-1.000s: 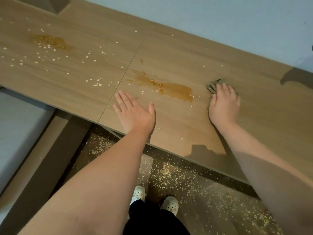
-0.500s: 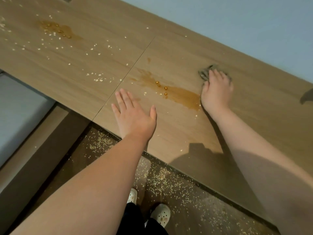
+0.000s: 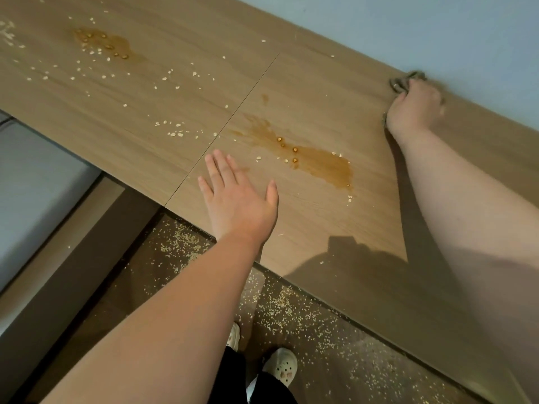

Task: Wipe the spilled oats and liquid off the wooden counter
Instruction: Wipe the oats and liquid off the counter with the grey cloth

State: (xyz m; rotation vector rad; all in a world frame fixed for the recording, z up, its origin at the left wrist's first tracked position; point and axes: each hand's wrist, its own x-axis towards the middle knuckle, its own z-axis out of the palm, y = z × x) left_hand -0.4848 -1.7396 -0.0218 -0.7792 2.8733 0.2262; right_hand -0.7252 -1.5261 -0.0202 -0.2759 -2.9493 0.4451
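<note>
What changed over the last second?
The right hand slid the cloth away from the near puddle, back to the wall, and now grips it instead of pressing flat. The left hand stayed flat on the counter; that puddle, the far puddle and the oats remain unwiped.

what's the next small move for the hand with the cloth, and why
Probably pull the right hand and its cloth from the wall onto the brown puddle, which lies unwiped with oats around it, beside the flat left hand.
</note>
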